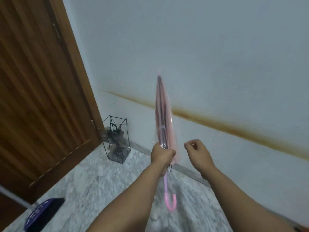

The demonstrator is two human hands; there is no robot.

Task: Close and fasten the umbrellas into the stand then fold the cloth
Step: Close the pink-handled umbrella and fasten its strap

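Observation:
A closed pink see-through umbrella (163, 111) points tip-up in front of the wall, its strap wrapped round the canopy and its pink hooked handle hanging below. My left hand (161, 155) grips it round the lower canopy. My right hand (197, 149) hovers just to the right of the umbrella, fingers curled in, apart from it and holding nothing. A black wire umbrella stand (117, 139) stands in the corner by the door, with a dark closed umbrella inside it. A dark blue patterned cloth (42, 213) lies on the floor at the lower left.
A brown wooden door (38, 91) fills the left side. The white wall (217, 56) with a brown stain band runs along the right. The floor (100, 181) is grey marble.

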